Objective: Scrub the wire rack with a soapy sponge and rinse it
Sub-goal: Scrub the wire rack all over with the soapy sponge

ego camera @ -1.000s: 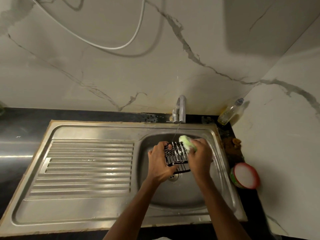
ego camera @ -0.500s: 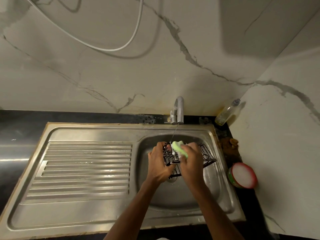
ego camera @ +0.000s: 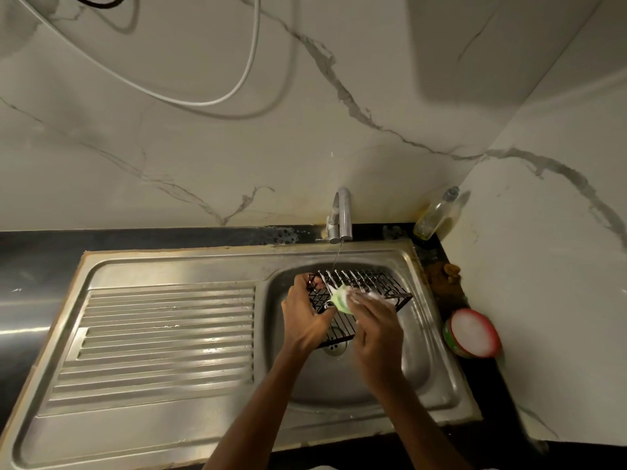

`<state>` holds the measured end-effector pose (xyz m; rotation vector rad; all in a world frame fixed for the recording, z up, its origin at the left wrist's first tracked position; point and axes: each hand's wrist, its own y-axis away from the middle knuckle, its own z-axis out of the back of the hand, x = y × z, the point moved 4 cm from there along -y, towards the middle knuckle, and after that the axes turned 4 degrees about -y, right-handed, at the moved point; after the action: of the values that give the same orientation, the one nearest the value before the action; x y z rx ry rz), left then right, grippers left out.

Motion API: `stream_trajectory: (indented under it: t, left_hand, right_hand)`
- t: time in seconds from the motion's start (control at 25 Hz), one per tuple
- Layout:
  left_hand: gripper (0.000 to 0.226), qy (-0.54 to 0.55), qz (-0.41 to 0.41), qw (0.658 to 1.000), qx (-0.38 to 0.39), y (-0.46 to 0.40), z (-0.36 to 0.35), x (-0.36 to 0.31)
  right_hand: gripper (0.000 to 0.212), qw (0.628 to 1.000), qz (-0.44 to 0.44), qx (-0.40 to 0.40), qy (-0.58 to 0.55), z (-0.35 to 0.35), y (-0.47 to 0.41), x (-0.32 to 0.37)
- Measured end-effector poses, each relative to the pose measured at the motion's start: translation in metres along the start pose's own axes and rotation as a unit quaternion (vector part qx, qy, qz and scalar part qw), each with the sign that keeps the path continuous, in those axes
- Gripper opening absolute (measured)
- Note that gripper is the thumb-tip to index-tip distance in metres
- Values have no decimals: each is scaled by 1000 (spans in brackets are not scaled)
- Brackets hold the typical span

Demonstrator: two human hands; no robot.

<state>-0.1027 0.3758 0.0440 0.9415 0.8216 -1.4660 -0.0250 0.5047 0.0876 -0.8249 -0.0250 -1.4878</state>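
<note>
Wire rack (ego camera: 366, 290) gripped by left hand (ego camera: 305, 317); right hand (ego camera: 375, 329) clutching soapy sponge (ego camera: 341, 300). Best scrubbed along each wire, rack steadied firmly.

One head camera looks steeply down (wide-angle, close) over the sink (ego camera: 176, 262).

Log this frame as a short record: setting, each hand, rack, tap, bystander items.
setting: steel sink with drainboard, marble wall
left hand: grips the rack's left edge
right hand: holds the sponge against the rack
rack: black wire, held over the basin, foam on its bars
tap: thin stream running
bystander items: bottle, tub on the counter at right
</note>
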Motion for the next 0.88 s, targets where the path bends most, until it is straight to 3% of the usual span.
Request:
stream_trajectory:
  t: [0.08,0.16,0.2,0.28,0.36,0.52,0.6,0.76,0.88]
  left_hand:
    - [55,-16,14,1000,3,0,-1,1]
    - [54,-10,23,1000,1,1,-2,5]
    - [51,-1,25,1000,-2,1,-3,6]
    - [42,10,23,1000,-9,-1,-4,8]
    - [43,8,21,1000,-1,2,-6,6]
    - [50,-10,9,1000,9,9,-2,7]
    - [50,-12,-8,1000,12,10,-2,6]
    - [47,-6,-42,999,10,10,-6,1]
    - [51,-28,-57,998,10,11,-1,3]
  right_hand:
    - [44,998,-57,-13,33,7,1,-30]
    - [53,990,-135,-37,-6,7,-1,-29]
    - [55,991,-125,-38,-26,3,-3,-12]
    - [53,998,-23,2,-61,-8,0,27]
    - [49,998,29,20,-58,-5,-1,18]
    - [47,979,-201,-18,-27,13,-6,-60]
    - [41,967,-251,-27,-36,6,-18,-50]
    - [48,993,-100,28,-62,-11,-28,13]
    - [43,995,-73,28,-59,2,-30,-20]
